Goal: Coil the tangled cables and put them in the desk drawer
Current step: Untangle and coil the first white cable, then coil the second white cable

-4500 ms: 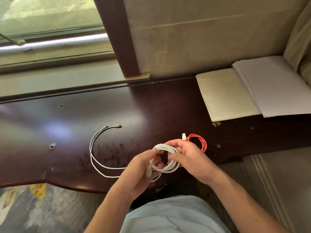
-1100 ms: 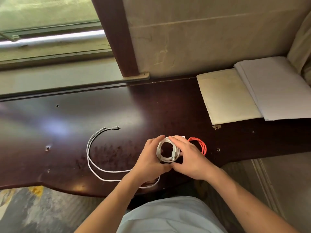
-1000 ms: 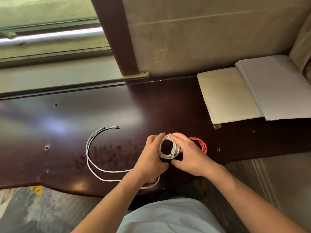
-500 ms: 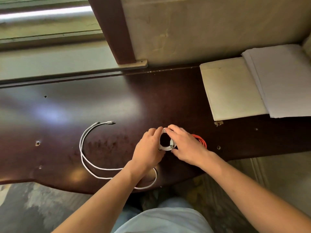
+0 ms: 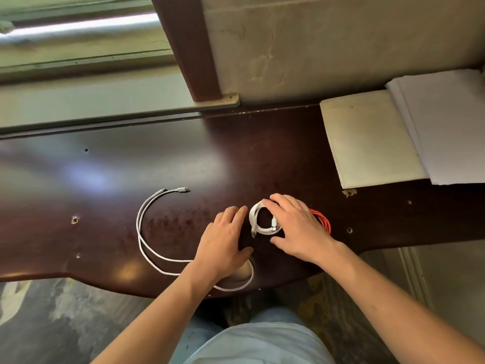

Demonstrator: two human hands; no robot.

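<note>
Since the earlier frames we have brought the white coil (image 5: 263, 219) down out of our hands and onto the dark desk (image 5: 157, 164), and our left hand (image 5: 223, 239) has let go of it and drawn a little to the left. That hand is now flat and relaxed, fingers spread, holding nothing, just beside the coil. Our right hand (image 5: 296, 227) lies over the coil's right side with fairly straight fingers resting on it, pressing it down rather than pinching it. The coil looks neat and tight, with a plug end sticking out at its lower left. Touching or just behind it, mostly hidden under our right hand, sits the orange cable (image 5: 322, 219), which also appears wound up. So two cables seem coiled. The long white cable (image 5: 147, 240) lies loose on the desk to the left in open loops, its plug (image 5: 183, 189) pointing right and its tail passing under our left wrist; we judge it needs coiling next. No drawer shows in this view, so none of the cables has been put away yet. A cream pad (image 5: 367, 137) and white papers (image 5: 446, 122) lie at the far right.
</note>
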